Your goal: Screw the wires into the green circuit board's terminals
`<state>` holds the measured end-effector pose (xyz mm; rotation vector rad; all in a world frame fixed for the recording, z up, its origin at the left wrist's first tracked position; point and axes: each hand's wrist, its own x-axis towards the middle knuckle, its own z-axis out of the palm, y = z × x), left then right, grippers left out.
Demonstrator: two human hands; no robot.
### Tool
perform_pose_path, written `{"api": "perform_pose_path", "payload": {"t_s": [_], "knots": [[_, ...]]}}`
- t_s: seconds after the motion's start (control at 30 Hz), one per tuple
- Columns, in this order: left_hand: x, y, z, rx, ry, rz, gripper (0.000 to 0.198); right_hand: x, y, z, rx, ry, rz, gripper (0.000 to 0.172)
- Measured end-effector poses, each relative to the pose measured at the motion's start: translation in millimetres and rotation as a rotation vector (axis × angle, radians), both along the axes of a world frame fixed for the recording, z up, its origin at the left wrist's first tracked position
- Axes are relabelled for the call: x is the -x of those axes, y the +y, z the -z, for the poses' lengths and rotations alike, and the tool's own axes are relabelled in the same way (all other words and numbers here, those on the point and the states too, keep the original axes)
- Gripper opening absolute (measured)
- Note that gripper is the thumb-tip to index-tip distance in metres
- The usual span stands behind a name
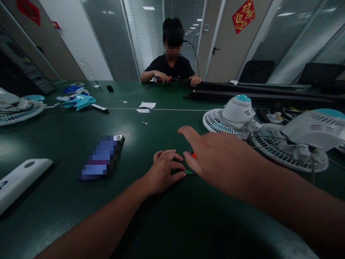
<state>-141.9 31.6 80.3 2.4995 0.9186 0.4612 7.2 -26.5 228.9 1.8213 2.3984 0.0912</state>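
My left hand [165,172] rests on the green table, thumb and fingertips pinched at the left end of a small green circuit board [190,172]. Above the board's right end, my right hand [218,154] reaches in with its fingers curled under and one digit stretched out to the left. A bit of an orange object [194,155] peeks out beneath that hand. The rest of this object is hidden, so its kind does not show. Part of the board is also covered by my right hand.
A phone [101,158] and a white casing [23,180] lie to the left. White fan parts [235,117] stand on the right, close to my right forearm. Paper scraps [147,105] lie farther back. Opposite, a person [172,64] holds a red-and-black tool [168,79] near long black bars [242,94].
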Motion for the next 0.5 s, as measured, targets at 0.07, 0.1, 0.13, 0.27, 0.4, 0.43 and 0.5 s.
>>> {"api": "perform_pose_path", "payload": {"t_s": [0.07, 0.1, 0.13, 0.27, 0.4, 0.43, 0.5], "knots": [[-0.3, 0.3, -0.5, 0.007, -0.004, -0.001, 0.011, -0.5, 0.0, -0.5, 0.012, 0.013, 0.005, 0.045], [-0.3, 0.4, -0.6, 0.008, -0.005, -0.001, 0.011, -0.6, -0.1, -0.7, 0.021, 0.022, 0.008, 0.045], [-0.3, 0.4, -0.7, 0.006, -0.006, -0.001, 0.011, -0.7, -0.3, -1.0, 0.026, 0.030, 0.011, 0.045], [0.2, -0.2, 0.1, -0.007, -0.003, -0.003, 0.011, -0.6, -1.7, -1.6, 0.024, 0.051, 0.005, 0.045], [0.2, -0.3, 2.1, -0.011, -0.010, -0.007, 0.012, -0.4, -1.7, -0.7, 0.030, 0.055, 0.008, 0.045], [0.1, -0.2, 2.8, -0.012, -0.013, -0.006, 0.012, -0.6, -1.4, 0.1, 0.028, 0.053, 0.008, 0.046], [0.0, 0.3, 4.2, -0.014, -0.018, -0.004, 0.012, -1.3, -0.5, 2.1, 0.020, 0.060, 0.005, 0.047]]}}
